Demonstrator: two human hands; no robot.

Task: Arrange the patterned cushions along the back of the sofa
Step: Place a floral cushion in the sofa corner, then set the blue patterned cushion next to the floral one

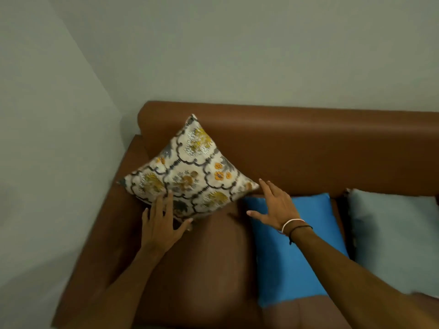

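Observation:
A cream cushion with yellow and orange flowers and a dark lattice pattern [190, 172] stands on one corner against the backrest of the brown leather sofa [308, 143], in its left corner. My left hand [161, 222] lies flat against the cushion's lower left edge, fingers spread. My right hand [275, 205] hovers with fingers apart just right of the cushion's right corner, holding nothing. A bright blue cushion [297, 257] lies flat on the seat under my right forearm. A pale grey-blue cushion [392, 233] lies to its right.
The sofa sits in a room corner, with grey-green walls [213, 55] behind it and to the left. The sofa's left armrest [114, 210] runs along the left wall. Bare brown seat [202, 269] shows between the patterned and blue cushions.

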